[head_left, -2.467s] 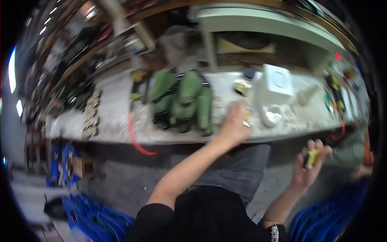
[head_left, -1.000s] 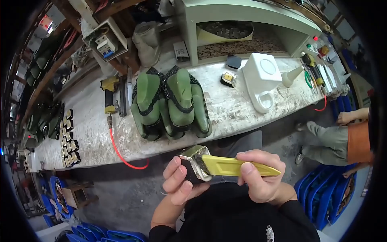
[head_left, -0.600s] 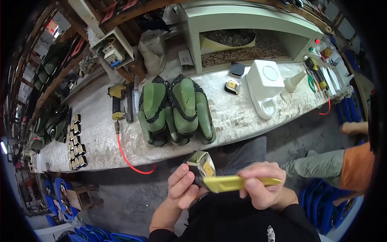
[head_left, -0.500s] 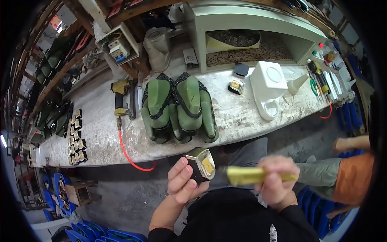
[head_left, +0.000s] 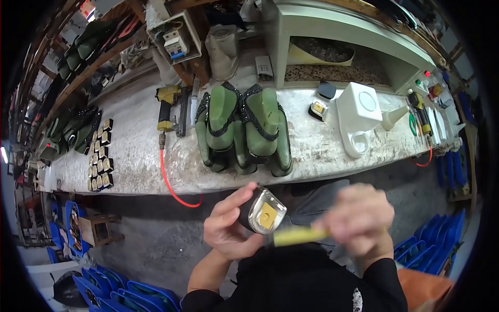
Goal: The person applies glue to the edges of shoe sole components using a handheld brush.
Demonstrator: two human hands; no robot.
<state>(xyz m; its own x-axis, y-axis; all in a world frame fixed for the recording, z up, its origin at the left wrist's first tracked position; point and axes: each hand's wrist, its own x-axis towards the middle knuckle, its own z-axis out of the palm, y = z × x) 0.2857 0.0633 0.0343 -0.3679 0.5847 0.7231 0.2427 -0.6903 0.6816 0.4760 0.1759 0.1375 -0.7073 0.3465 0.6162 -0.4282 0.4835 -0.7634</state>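
My left hand grips a shoe heel over the floor just in front of the bench. The heel has dark sides, a shiny metallic rim and a yellow piece set in its hollow face, turned up toward me. To the right, my right hand is closed around a yellow brush, blurred by motion. Its dark tip points left and lies close by the lower edge of the heel. Green shoe lasts with black sparkly straps stand on the bench beyond my hands.
On the bench are a white dispenser bottle, another heel, an air stapler with a red hose, and several heels at left. Blue racks stand right; a person's orange clothing shows below.
My left hand has tilted the heel so its hollow face shows more. The brush has swung down and left to the heel's lower edge. The view has shifted; the person at right is mostly out of view.
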